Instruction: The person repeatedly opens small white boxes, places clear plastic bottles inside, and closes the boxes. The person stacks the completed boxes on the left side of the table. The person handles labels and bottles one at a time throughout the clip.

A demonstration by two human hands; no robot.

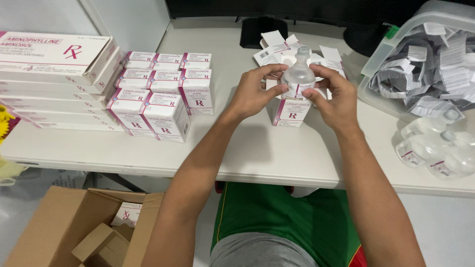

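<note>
A clear plastic bottle [298,75] with a pink-and-white label is held upright between both my hands, just above an opened white-and-pink carton [292,112] standing on the white table [247,153]. My left hand [253,91] grips the bottle's left side with thumb and fingers. My right hand [332,96] pinches its right side. The carton's flaps are open behind the bottle, and the bottle's base is hidden by my fingers.
Several matching small pink-and-white cartons [161,96] are stacked at the left, beside a pile of long flat white boxes [54,74]. A clear bin of folded paper leaflets [425,64] stands at the right, with loose bottles [438,148] before it. An open cardboard box [84,227] sits on the floor.
</note>
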